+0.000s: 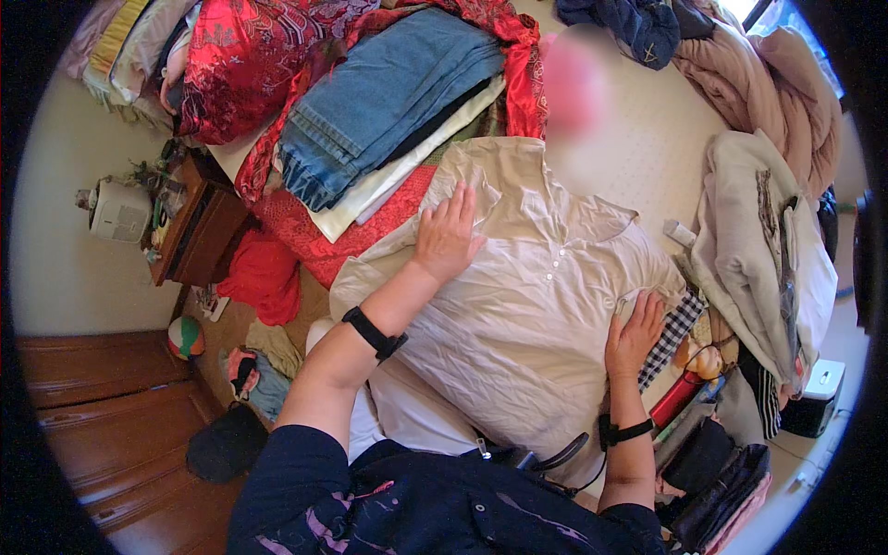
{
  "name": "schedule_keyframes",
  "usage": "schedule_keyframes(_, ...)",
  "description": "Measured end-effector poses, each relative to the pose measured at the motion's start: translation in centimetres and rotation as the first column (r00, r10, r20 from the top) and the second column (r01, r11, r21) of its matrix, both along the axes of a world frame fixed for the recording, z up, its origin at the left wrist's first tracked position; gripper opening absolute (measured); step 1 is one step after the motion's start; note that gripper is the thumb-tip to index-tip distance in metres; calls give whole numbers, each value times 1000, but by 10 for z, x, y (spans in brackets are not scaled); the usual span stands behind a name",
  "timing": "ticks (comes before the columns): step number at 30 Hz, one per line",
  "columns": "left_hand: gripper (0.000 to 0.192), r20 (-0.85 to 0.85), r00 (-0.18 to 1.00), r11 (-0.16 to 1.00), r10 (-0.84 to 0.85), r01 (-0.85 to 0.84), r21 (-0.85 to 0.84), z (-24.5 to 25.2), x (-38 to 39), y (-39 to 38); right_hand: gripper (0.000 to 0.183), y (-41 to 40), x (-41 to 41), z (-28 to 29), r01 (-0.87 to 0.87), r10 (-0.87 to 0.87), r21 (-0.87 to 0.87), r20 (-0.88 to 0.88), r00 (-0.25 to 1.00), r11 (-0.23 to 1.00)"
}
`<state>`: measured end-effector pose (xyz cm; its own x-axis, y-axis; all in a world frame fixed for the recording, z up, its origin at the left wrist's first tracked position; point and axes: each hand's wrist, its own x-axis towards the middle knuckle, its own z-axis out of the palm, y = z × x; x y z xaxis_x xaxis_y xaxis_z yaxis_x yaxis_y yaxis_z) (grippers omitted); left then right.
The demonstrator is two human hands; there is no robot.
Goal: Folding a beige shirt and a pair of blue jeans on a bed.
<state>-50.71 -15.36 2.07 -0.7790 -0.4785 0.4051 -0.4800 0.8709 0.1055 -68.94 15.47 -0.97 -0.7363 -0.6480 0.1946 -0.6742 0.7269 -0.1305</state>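
A beige buttoned shirt lies spread out in front of me, wrinkled, its collar pointing away and its lower part over my lap. My left hand rests flat on the shirt's left shoulder area, fingers extended. On the right side, my right hand lies against the sleeve edge with its fingers stretched forward. Neither hand appears to grip the cloth. Just beyond my left hand sits a stack of folded clothes, with blue denim jeans on top and a white garment beneath.
Red patterned bedding is heaped at the far left. Right of the shirt are a grey folded blanket, a black-and-white checked cloth and a red box. A wooden cabinet and a small ball are at left.
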Motion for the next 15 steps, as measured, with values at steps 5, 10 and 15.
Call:
schedule_keyframes(5,63,309,951,975,14,-82,207,10,3,18,60,1,-2,2,8,-8,11,-6,1000,1000)
schedule_keyframes(10,58,54,999,831,-3,-27,556,7,-13,0,60,-2,2,9,6,-7,6,26,1000,1000)
schedule_keyframes(15,55,330,944,969,-2,-80,233,-29,-23,-12,61,-5,3,5,16,-17,24,19,1000,1000)
